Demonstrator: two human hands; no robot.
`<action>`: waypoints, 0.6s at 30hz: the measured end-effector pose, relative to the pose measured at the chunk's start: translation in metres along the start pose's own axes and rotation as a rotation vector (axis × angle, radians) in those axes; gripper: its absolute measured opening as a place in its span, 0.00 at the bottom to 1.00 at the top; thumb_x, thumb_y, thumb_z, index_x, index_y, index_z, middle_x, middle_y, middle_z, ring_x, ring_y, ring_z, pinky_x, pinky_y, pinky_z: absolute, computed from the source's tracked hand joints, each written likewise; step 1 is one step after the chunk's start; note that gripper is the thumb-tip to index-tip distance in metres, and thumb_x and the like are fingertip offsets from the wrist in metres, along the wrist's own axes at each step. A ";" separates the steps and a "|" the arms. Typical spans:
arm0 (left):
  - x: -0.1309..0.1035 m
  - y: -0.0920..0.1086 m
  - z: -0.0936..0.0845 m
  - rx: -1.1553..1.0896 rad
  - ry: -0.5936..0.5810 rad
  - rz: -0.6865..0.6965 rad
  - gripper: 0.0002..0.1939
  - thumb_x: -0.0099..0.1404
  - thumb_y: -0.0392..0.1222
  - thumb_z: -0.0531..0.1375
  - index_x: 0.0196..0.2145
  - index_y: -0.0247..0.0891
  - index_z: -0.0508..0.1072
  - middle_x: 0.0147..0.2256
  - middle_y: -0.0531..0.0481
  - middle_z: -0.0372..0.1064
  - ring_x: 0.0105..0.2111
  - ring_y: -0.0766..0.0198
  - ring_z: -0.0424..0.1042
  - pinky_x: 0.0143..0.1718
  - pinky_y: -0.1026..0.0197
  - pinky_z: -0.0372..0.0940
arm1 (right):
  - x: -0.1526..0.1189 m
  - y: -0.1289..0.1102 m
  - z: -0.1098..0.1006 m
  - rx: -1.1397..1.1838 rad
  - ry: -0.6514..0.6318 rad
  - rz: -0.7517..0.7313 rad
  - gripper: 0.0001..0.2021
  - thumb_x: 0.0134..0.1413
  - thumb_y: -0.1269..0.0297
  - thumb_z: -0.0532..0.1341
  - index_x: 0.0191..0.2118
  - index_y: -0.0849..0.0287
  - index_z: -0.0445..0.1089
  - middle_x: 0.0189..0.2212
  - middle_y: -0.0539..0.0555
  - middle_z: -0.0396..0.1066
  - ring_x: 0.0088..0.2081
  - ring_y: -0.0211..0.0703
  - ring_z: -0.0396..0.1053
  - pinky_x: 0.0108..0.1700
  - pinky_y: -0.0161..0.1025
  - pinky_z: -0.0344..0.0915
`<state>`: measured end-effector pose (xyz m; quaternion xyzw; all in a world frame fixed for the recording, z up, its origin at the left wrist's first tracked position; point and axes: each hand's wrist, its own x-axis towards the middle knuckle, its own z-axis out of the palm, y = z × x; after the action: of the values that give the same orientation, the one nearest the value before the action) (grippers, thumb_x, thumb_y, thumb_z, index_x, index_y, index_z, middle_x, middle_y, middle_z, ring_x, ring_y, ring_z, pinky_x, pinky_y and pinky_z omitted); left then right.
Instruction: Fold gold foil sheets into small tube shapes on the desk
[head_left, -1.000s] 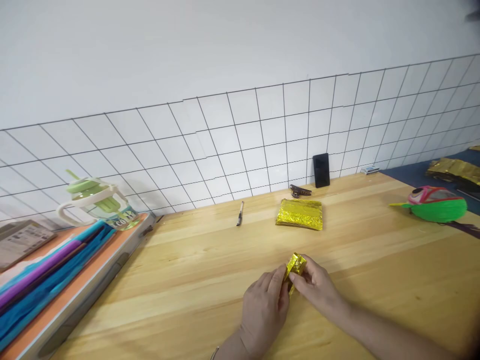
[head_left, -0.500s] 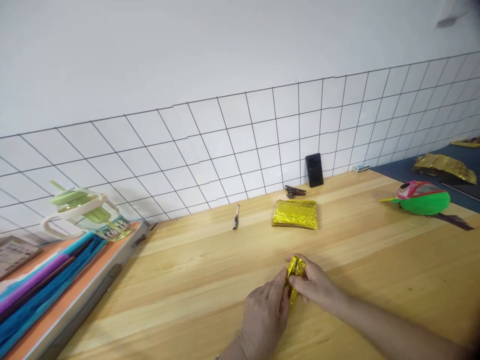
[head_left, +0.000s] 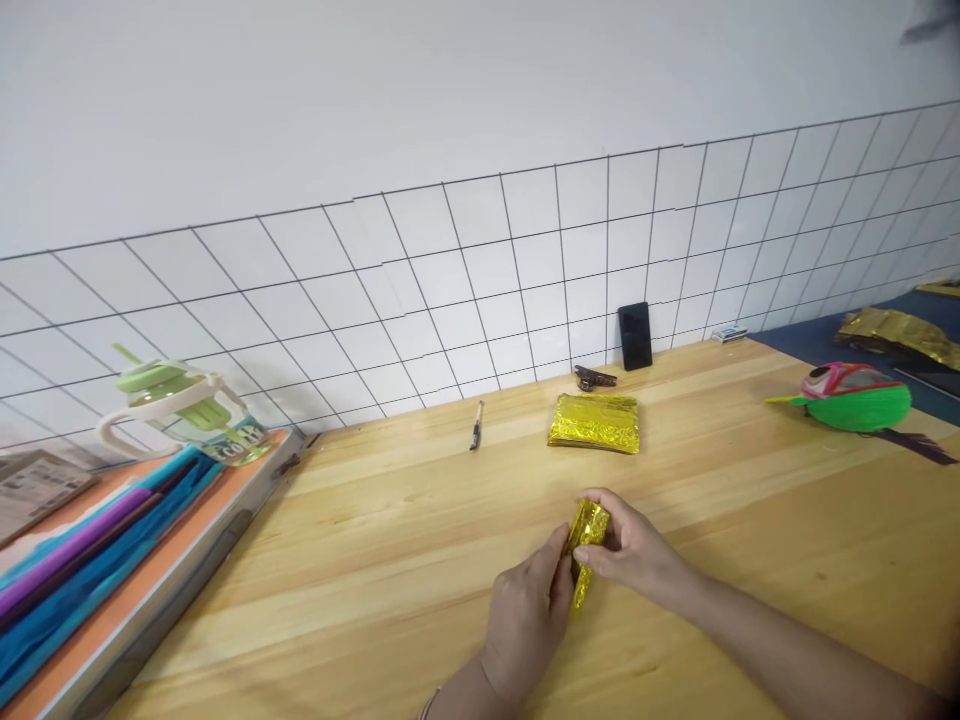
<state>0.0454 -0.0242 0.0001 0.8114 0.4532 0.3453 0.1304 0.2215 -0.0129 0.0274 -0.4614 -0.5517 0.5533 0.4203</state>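
A folded piece of shiny gold foil paper is held between both hands above the front middle of the wooden table. My left hand grips its left edge, thumb and fingers closed on it. From the right, my right hand pinches the same foil, its thumb across the front and the fingers behind. The lower end of the foil hangs between the hands as a narrow strip. Beyond them lies a stack of gold foil sheets, touched by neither hand.
Behind the stack are a dark hair clip and a black phone leaning on the wall. A pen lies left of it. At right sits a green and pink bird figure. A lidded bottle stands on an orange box.
My right thumb has shifted over the foil, and the foil's upper part now looks flatter and more closed. The whole view has moved slightly.
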 end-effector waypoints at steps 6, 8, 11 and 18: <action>0.008 0.002 -0.007 -0.434 -0.143 -0.187 0.19 0.67 0.37 0.49 0.54 0.38 0.65 0.34 0.49 0.73 0.29 0.67 0.71 0.30 0.70 0.65 | 0.007 0.016 -0.006 -0.059 0.045 -0.128 0.27 0.50 0.62 0.63 0.55 0.54 0.53 0.28 0.46 0.65 0.28 0.36 0.63 0.30 0.34 0.60; 0.011 0.002 -0.009 -0.580 -0.138 -0.189 0.18 0.67 0.38 0.50 0.53 0.38 0.66 0.36 0.49 0.73 0.34 0.65 0.71 0.36 0.67 0.66 | 0.009 0.017 -0.007 -0.042 0.030 -0.139 0.26 0.50 0.62 0.63 0.54 0.55 0.54 0.28 0.46 0.65 0.27 0.35 0.62 0.30 0.34 0.60; 0.015 0.000 -0.011 -0.758 -0.138 -0.207 0.18 0.66 0.40 0.52 0.53 0.38 0.67 0.42 0.48 0.71 0.40 0.62 0.69 0.44 0.63 0.64 | 0.011 0.015 -0.007 -0.011 0.017 -0.146 0.25 0.51 0.61 0.63 0.54 0.56 0.56 0.28 0.47 0.66 0.27 0.35 0.62 0.29 0.34 0.59; 0.017 -0.003 -0.014 -1.112 -0.256 -0.351 0.20 0.65 0.46 0.57 0.54 0.39 0.67 0.44 0.46 0.71 0.38 0.62 0.70 0.37 0.64 0.64 | 0.013 0.012 -0.007 -0.003 0.019 -0.132 0.25 0.50 0.60 0.64 0.53 0.56 0.57 0.28 0.47 0.66 0.28 0.36 0.63 0.30 0.34 0.59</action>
<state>0.0399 -0.0097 0.0162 0.5696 0.3123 0.4034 0.6444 0.2261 0.0005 0.0147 -0.4298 -0.5777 0.5193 0.4604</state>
